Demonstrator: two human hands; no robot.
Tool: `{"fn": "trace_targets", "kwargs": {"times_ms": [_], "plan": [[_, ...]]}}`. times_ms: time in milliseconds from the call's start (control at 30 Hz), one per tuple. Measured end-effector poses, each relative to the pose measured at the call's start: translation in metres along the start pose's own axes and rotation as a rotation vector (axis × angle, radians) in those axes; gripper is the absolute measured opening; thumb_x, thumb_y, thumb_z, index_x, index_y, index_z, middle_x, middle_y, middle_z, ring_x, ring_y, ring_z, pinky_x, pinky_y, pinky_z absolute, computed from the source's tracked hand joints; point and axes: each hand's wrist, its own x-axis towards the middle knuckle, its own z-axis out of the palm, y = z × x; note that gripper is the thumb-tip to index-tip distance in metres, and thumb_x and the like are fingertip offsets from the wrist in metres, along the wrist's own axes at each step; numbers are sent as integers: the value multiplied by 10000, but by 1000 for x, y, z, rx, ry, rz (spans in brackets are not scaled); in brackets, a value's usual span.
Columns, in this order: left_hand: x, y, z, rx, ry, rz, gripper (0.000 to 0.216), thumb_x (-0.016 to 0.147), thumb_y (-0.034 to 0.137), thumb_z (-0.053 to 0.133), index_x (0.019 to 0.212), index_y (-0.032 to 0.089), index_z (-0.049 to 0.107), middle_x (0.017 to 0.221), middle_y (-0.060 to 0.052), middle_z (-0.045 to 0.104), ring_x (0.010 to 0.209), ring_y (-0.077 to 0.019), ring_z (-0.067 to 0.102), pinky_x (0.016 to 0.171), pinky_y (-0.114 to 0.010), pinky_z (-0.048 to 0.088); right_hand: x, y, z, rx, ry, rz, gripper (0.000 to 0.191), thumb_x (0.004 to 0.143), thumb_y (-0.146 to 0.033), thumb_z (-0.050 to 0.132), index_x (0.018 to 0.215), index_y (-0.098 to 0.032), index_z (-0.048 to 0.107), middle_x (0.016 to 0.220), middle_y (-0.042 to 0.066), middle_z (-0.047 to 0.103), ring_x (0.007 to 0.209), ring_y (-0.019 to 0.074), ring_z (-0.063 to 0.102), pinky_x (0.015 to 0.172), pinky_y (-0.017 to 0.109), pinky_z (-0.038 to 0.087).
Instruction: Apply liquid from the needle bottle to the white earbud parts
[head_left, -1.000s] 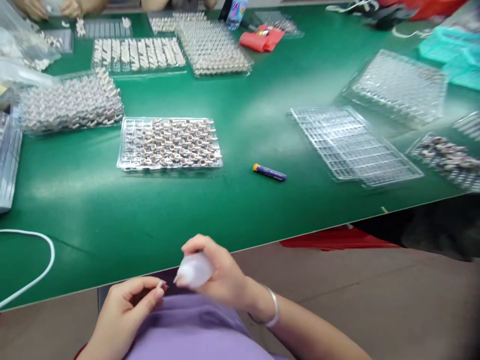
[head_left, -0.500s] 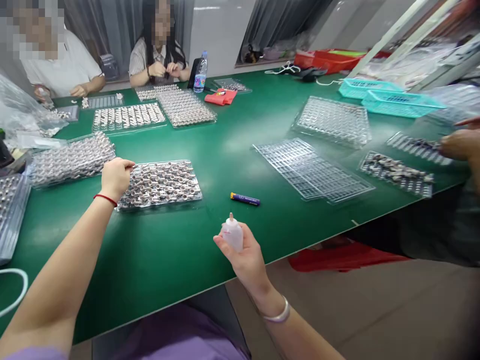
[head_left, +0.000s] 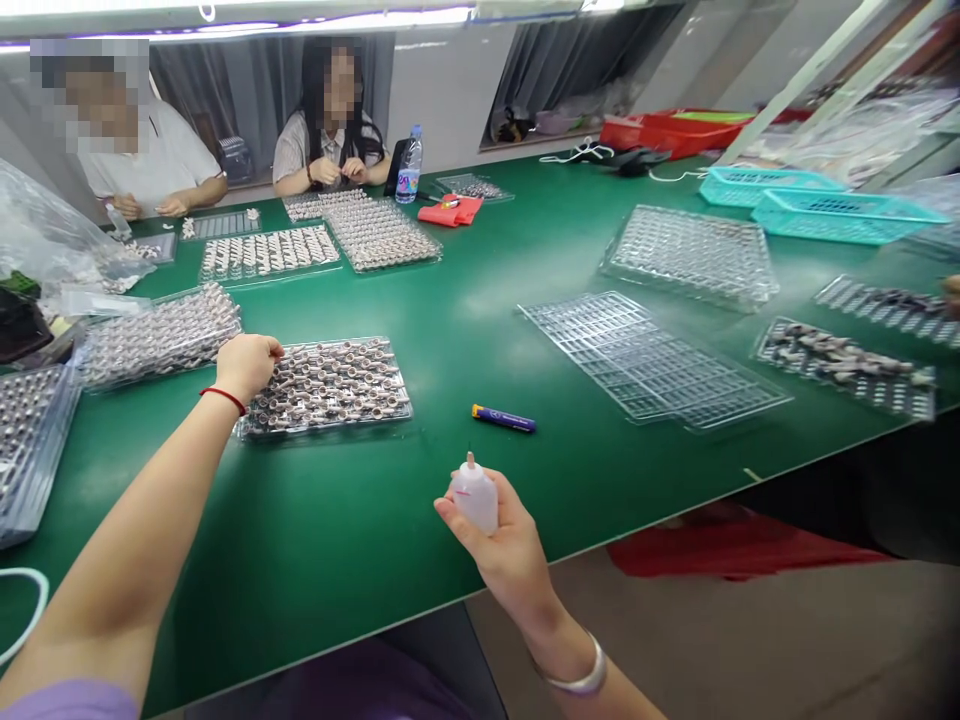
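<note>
a wide green tabletop (head_left: 315, 520) fills the view. ahead and left on it lies a clear plastic tray packed with small metal parts (head_left: 330, 385). the left hand (head_left: 246, 365) rests on the tray's left edge, grip curled closed; whether it pinches a part cannot be told. the right hand (head_left: 510, 560), above the near edge, wraps its grip around a small white squeeze bottle (head_left: 475, 495), nozzle up. a blue-and-yellow marker (head_left: 504, 419) lies beyond the bottle.

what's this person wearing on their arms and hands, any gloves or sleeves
No gloves. The left hand has a thin red cord bracelet at the wrist, and a purple sleeve shows only at the upper arm. The right hand has a plain silver bangle at the wrist; no sleeve shows on that arm.
</note>
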Motion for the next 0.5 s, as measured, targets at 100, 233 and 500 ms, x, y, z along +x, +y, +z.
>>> {"fn": "trace_targets", "kwargs": {"times_ms": [100,233,500], "plan": [[-2,-2,0,-9,-13,6,251,814,246,586,955,246,793,929,-66,776,952,-300,691,805,-349,520,0,2,1,5,-3,2,373,761,-465,743,984,-215,577,729,-10,624,591,135,568,517,239,504],[-7,-6,-1,-67,-3,30,247,835,280,599,996,244,783,975,-44,774,943,-251,696,822,-300,517,1,3,1,-7,5,-3,392,773,-493,722,1007,-213,578,771,4,641,634,151,603,568,254,527],[1,-32,-26,-146,102,-23,262,866,327,579,1027,238,765,927,-12,775,874,-214,704,833,-279,517,55,-2,-23,-214,-141,-62,511,663,-546,777,1021,-203,651,911,50,704,770,224,664,689,323,556]]}}
